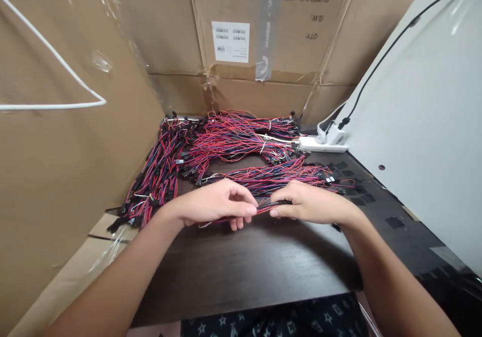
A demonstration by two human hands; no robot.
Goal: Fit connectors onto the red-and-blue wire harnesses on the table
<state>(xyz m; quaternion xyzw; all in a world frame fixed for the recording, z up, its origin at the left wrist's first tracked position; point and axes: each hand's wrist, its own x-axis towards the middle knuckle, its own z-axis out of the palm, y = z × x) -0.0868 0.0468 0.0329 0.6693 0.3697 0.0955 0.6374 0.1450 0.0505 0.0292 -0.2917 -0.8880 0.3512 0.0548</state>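
Observation:
My left hand (229,204) and my right hand (301,204) are both closed on a thin red-and-black wire harness (266,207), held level just above the dark table. A short stretch of it shows between the two hands. Its left end comes out below my left fingers; part of the rest is hidden by my palms. Right behind my hands lies a loose row of red, black and blue wire harnesses (248,177), with white tags (330,179) at its right end.
Tied bundles of wires (229,138) are heaped at the back, and another pile (160,161) lies along the left cardboard wall (75,176). A white power strip (324,144) with plugs sits back right, beside a white panel (422,101). Black tape squares (394,221) mark the table's right side.

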